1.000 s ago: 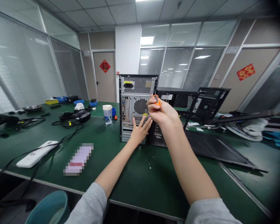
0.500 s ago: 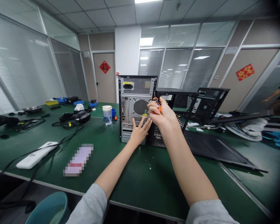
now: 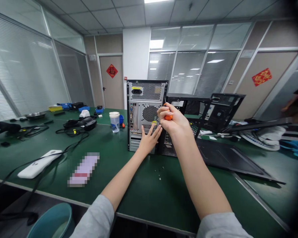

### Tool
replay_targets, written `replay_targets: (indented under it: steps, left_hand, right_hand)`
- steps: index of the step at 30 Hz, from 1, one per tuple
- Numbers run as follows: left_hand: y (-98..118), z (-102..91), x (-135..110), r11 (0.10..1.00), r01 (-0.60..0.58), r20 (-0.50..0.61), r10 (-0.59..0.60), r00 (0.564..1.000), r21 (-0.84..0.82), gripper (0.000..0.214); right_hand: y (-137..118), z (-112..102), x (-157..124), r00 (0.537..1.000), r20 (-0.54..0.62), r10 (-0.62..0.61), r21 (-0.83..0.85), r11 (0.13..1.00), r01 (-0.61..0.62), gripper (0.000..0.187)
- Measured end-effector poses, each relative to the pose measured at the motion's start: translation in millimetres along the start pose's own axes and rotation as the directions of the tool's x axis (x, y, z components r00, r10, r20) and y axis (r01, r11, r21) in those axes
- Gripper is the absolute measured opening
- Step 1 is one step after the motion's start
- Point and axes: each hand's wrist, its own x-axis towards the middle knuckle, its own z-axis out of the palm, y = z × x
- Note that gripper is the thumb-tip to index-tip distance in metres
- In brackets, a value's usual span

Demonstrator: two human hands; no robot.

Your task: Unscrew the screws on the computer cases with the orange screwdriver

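Observation:
A desktop computer case point(image 3: 146, 90) stands upright on the green table, its back panel with power socket and fan grille facing me. My left hand point(image 3: 149, 140) lies with fingers spread against the lower part of that panel. My right hand point(image 3: 175, 120) is closed around the orange handle of a screwdriver point(image 3: 168, 117) at the case's right edge. The screwdriver's dark shaft points up and away along that edge; what its tip touches is too small to tell. Several tiny pale bits point(image 3: 160, 178) lie on the table in front of the case.
Right of the case are an open black computer chassis point(image 3: 188, 96), a flat black panel point(image 3: 228, 157) and another computer case point(image 3: 222, 109). Leftward are a plastic cup point(image 3: 114, 122), a white device point(image 3: 39, 163), a blurred-out phone-like shape point(image 3: 84, 170) and cables. A teal bin point(image 3: 52, 221) stands below the table edge.
My right hand has turned slightly around the screwdriver, so its orange handle shows at a different angle. My left hand stays on the case's back panel.

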Motion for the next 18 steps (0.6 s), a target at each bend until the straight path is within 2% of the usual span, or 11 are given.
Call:
replay_targets:
  steps: [12,18]
  left_hand:
    - [-0.1,-1.2,-0.2,1.0,0.0,0.004,0.0,1.0,-0.004,0.069]
    - [0.2,-1.2,0.5,1.0,0.0,0.007,0.0,1.0,-0.018,0.07]
  right_hand:
    - [0.9,-1.7,1.9,1.0,0.022,-0.012,0.013,1.0,0.012,0.026]
    - [1.4,-1.5,1.1,1.0,0.014,-0.026,-0.043,0.999,0.027,0.029]
